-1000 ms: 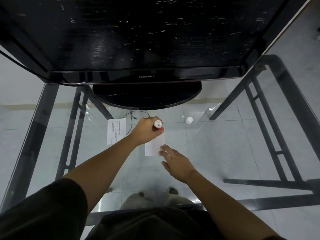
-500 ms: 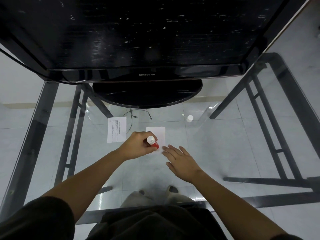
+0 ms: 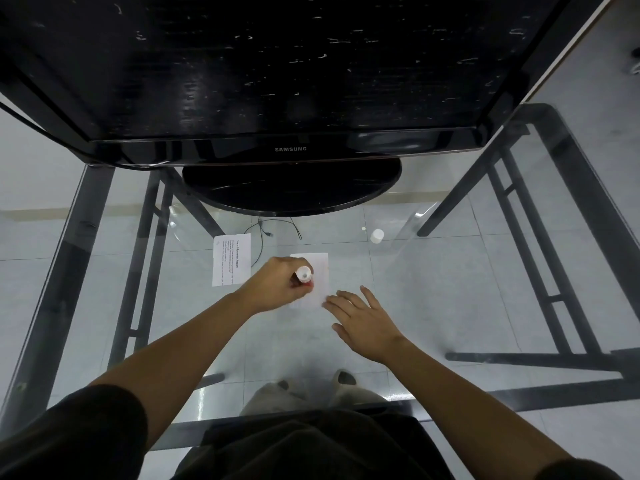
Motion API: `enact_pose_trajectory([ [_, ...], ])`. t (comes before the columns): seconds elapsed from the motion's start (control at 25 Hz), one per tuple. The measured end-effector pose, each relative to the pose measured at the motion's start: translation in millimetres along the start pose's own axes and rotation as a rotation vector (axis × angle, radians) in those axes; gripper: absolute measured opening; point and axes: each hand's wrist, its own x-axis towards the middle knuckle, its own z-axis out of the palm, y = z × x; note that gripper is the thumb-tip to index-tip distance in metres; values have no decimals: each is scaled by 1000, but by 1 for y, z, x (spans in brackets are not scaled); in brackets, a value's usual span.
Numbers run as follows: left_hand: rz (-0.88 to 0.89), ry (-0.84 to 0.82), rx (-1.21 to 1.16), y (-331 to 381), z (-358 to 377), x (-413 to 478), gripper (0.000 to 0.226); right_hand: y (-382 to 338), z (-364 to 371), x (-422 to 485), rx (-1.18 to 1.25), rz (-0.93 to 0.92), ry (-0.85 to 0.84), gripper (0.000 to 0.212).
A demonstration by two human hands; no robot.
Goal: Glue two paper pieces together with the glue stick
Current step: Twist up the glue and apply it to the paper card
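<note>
While pinned flat on the glass counter [image 3: 433, 306], blank paper piece [image 3: 320, 271] in centre view, short way in front of the monitor base [image 3: 291, 188]. Left hand [image 3: 277, 285] fisted over it, grip closed around the glue stick [image 3: 303, 276]; red body showing between the fingers, white end pointing up toward the camera, lower end down at the sheet. Whether the tip actually touches the paper cannot be told, contact point hidden by the fist. Right hand [image 3: 363, 320] flat and spread, grip open, holding nothing, fingertips [image 3: 329, 299] resting at the near right corner of the blank piece. Printed paper piece [image 3: 231, 259] lying just to the left of the blank one, apart from it, text running sideways, partly overlapped at its near corner by the left wrist. White cap [image 3: 377, 235] standing alone farther back and to the right, well clear of both hands. Thin black cable [image 3: 273, 233] seen between the printed sheet and the monitor base, whether on or below the glass unclear. Black Samsung monitor [image 3: 291, 64] filling the top of view, screen dark. Dark metal frame [image 3: 568, 265] and tiled floor [image 3: 450, 258] visible through the glass. Dark sleeves at both lower corners.
</note>
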Motion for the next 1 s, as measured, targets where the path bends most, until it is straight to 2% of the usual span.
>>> enact_pose_trajectory([
  [0.12,-23,59,-47,0,-6,7,15,0,3,-1,3,4,7,48],
  [0.24,20,-92,-7,5,4,7,19,0,5,-2,7,3,3,48],
  [0.32,24,-127,33,5,8,9,20,-1,6,-3,21,2,7,49],
  [0.56,-12,88,27,6,-4,24,14,-2,8,-6,42,-2,32,48],
  [0.68,20,-56,3,12,5,20,16,-2,9,-4,45,-1,32,48],
  [0.76,28,-88,22,12,7,20,17,-1,10,-4,44,-1,35,48],
  [0.92,-37,105,48,7,-5,31,14,0,11,-5,53,-15,59,48],
  [1.0,-47,125,36,6,-6,31,14,0,12,-6,67,-18,70,47],
])
